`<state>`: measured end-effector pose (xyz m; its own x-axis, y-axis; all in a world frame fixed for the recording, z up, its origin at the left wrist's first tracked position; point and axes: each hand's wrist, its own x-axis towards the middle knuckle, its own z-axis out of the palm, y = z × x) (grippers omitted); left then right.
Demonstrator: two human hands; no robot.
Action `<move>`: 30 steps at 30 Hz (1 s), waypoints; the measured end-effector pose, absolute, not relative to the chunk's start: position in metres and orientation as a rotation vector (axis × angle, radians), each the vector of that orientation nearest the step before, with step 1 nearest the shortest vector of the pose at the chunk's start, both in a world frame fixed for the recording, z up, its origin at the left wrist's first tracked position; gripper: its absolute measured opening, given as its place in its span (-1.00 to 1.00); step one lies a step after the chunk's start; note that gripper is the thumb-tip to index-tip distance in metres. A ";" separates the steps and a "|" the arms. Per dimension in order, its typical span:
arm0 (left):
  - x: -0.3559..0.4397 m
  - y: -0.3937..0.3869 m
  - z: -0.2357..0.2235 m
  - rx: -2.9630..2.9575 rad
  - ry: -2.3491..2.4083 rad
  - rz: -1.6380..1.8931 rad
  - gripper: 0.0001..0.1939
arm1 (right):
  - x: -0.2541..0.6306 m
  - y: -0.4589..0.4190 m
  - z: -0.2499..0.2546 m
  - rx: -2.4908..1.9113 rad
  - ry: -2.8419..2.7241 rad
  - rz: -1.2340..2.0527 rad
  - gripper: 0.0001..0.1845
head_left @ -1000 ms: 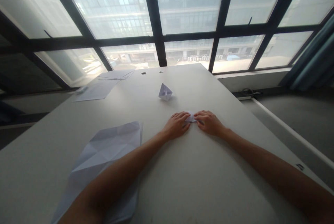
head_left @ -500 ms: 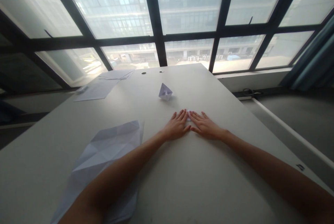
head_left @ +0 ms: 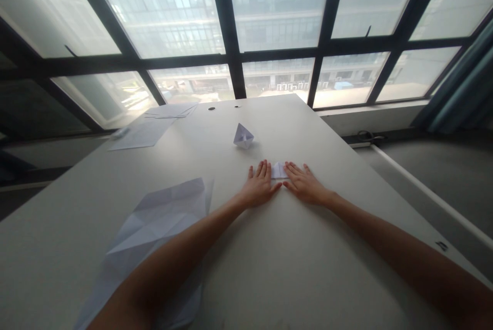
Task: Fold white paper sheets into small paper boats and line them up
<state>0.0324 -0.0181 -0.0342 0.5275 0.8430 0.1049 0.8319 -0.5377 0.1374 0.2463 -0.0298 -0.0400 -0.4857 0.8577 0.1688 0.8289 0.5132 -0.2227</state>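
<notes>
A small folded white paper [head_left: 278, 170] lies flat on the grey table [head_left: 292, 258], between my two hands. My left hand [head_left: 259, 186] rests palm down on its left side, fingers stretched out and flat. My right hand [head_left: 304, 184] lies flat on its right side, fingers spread. Both hands press on the paper's edges, and most of the paper is hidden beneath them. A finished folded paper boat [head_left: 243, 136] stands a little farther away on the table.
A large creased white sheet [head_left: 154, 227] lies at the near left under my left forearm. Several flat sheets [head_left: 150, 127] lie at the far left. Two small holes [head_left: 211, 108] mark the far table edge by the windows. The table's right edge drops to a ledge.
My fingers have gone from curled and pinching the small paper to stretched out flat on it. The hands have slid slightly apart, showing the paper between them.
</notes>
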 end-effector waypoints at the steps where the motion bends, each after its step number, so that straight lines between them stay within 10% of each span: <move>1: 0.032 -0.018 -0.035 2.681 1.475 0.264 -0.21 | 0.246 -0.030 -0.040 -1.422 -2.499 0.165 -0.32; 30: 0.029 -0.019 -0.010 2.697 1.402 0.578 -0.68 | 0.252 -0.021 -0.039 -1.189 -2.045 0.305 -0.69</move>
